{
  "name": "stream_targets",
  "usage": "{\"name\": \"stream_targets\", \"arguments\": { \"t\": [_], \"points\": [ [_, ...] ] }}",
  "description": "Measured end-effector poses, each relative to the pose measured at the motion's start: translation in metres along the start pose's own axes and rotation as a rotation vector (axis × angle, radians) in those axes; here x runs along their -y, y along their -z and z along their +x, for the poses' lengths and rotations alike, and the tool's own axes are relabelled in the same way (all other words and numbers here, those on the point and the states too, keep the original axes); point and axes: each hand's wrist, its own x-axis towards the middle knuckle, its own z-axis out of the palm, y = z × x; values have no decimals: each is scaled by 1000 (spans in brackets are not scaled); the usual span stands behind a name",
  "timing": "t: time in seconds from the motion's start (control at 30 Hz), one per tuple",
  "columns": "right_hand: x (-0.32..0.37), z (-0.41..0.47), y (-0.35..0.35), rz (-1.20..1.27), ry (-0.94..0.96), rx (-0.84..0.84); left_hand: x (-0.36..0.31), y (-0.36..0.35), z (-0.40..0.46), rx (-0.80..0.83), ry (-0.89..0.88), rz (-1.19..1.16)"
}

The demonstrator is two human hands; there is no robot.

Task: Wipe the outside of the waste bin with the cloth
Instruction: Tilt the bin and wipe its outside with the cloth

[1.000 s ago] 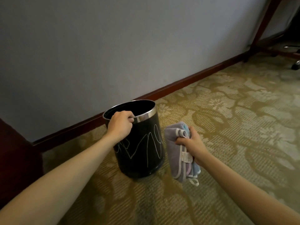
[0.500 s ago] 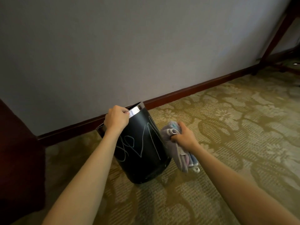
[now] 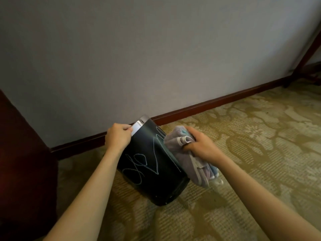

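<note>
A black round waste bin (image 3: 152, 171) with a silver rim and pale chalk-like scribbles on its side stands on the carpet, tilted away from me toward the wall. My left hand (image 3: 119, 137) grips its silver rim at the top. My right hand (image 3: 199, 146) holds a folded grey-purple cloth (image 3: 185, 159) with white trim and a blue layer. The cloth lies against the bin's upper right side. The bin's opening faces away and is hidden.
A grey wall with a dark red skirting board (image 3: 208, 105) runs close behind the bin. Dark wooden furniture (image 3: 22, 162) stands at the left. A dark wooden leg (image 3: 305, 54) slants at the far right. Patterned beige carpet (image 3: 251, 153) spreads to the right.
The bin went from upright to tilted toward the wall under my left hand. My right hand brought the cloth from beside the bin up against its right side.
</note>
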Motion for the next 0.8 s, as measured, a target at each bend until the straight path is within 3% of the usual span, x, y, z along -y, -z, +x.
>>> {"name": "stream_targets", "arguments": {
  "t": [0.17,0.43,0.67,0.8],
  "points": [
    [27,14,-31,14,41,26,-1,-6,2,36,-59,-36],
    [29,8,-51,-313,70,19,-1,-14,8,70,-127,-104],
    [-17,-21,-46,-699,-178,120,11,-11,14,13,-93,-151],
    [-31,-30,-42,-865,-268,147,8,-13,13,72,-110,-181]
  ]
}}
